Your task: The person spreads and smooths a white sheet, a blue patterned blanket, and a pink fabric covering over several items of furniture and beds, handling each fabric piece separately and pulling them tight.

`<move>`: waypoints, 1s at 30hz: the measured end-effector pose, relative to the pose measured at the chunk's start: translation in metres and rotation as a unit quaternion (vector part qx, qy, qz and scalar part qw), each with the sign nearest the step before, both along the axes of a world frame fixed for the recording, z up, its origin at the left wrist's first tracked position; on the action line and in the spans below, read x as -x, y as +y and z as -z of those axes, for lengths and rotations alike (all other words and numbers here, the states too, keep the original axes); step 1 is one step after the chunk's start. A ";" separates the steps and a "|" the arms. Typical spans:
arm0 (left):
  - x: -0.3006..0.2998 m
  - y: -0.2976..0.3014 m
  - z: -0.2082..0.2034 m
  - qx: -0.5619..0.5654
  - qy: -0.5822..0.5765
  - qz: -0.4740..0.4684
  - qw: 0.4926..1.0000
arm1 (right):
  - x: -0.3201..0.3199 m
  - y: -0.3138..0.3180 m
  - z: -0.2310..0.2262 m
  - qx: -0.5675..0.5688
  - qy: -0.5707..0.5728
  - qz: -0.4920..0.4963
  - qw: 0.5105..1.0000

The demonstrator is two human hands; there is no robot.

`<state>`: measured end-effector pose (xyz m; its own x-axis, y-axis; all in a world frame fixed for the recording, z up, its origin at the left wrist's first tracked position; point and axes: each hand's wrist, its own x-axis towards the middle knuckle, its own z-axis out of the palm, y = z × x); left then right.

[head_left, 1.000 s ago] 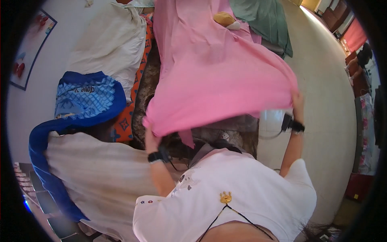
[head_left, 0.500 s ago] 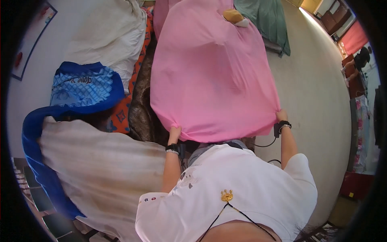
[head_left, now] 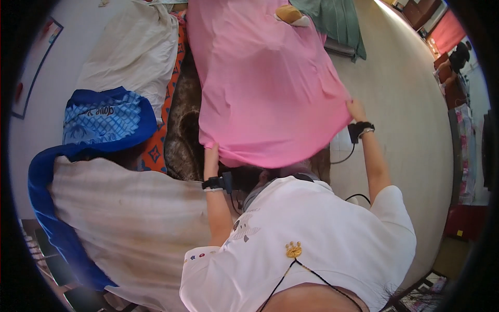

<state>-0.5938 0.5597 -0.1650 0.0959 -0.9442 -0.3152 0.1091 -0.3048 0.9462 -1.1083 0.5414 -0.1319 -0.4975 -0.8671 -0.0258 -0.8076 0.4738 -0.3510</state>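
Observation:
A large pink sheet (head_left: 270, 93) stretches out in front of me, its near edge lifted and sagging between my two hands. My left hand (head_left: 211, 150) grips its near left corner, fingers closed on the cloth. Farther out and to the right, my right hand (head_left: 356, 110) pinches the near right corner. A small tan and white item (head_left: 291, 15) rests on the sheet's far part; its kind I cannot make out. Below the lifted edge, a brown plush blanket (head_left: 183, 125) shows along the sheet's left side.
Left of me lie a whitish cloth with blue trim (head_left: 130, 208), a folded blue patterned cloth (head_left: 104, 117) and an orange patterned cloth (head_left: 154, 153). A green cloth (head_left: 332, 26) hangs at the far right. Pale floor (head_left: 400, 130) runs along the right, where another person (head_left: 458, 57) bends far off.
Both hands have moved away from my body and upward, carrying the sheet's near edge with them. The right hand has gone farther. More brown blanket shows beneath.

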 end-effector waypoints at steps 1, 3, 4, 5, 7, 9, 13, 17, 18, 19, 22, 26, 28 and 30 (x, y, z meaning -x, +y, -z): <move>0.000 0.006 -0.035 -0.039 0.025 -0.053 0.998 | -0.002 -0.005 -0.012 0.074 -0.013 -0.001 0.997; -0.018 0.006 -0.049 0.040 0.116 -0.103 0.987 | 0.009 -0.009 -0.048 0.196 -0.064 -0.009 0.978; -0.028 0.008 -0.060 0.058 0.148 -0.083 0.984 | 0.019 -0.005 -0.064 0.243 -0.107 -0.012 0.964; -0.039 0.013 -0.061 0.065 0.199 -0.094 0.973 | 0.016 0.000 -0.084 0.292 -0.177 -0.005 0.940; -0.041 0.027 -0.075 0.065 0.275 -0.120 0.952 | 0.008 0.015 -0.102 0.341 -0.249 0.012 0.907; -0.042 0.049 -0.053 0.016 0.302 -0.140 0.943 | 0.010 0.037 -0.096 0.283 -0.308 0.003 0.908; -0.055 0.094 0.063 -0.271 0.103 -0.035 0.956 | 0.042 0.089 0.045 0.044 -0.103 0.002 0.994; -0.040 0.080 0.014 -0.134 0.201 -0.073 0.968 | 0.065 0.096 0.047 0.054 -0.205 0.112 0.971; -0.038 0.075 -0.003 -0.106 0.194 -0.072 0.973 | 0.063 0.085 0.020 0.077 -0.247 0.098 0.961; -0.035 0.064 -0.019 -0.076 0.189 -0.068 0.977 | 0.056 0.074 -0.008 0.106 -0.280 0.078 0.951; -0.025 0.022 -0.066 -0.011 0.206 -0.062 0.977 | 0.089 0.032 -0.016 0.252 -0.309 0.011 0.917; -0.029 -0.014 -0.118 0.109 0.233 -0.059 0.965 | 0.073 -0.027 -0.124 0.158 -0.433 -0.045 0.886; -0.039 -0.053 -0.132 0.152 0.169 -0.037 0.973 | 0.138 -0.068 -0.130 0.166 -0.509 -0.062 0.842; -0.041 -0.061 -0.144 0.184 0.152 -0.051 0.970 | 0.084 -0.064 -0.184 0.219 -0.476 -0.102 0.846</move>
<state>-0.5523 0.4992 -0.0207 0.1508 -0.9885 0.0126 0.4116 0.0743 0.9083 -1.1921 0.4770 0.0520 -0.2699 -0.9628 0.0154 -0.1108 0.0152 -0.9937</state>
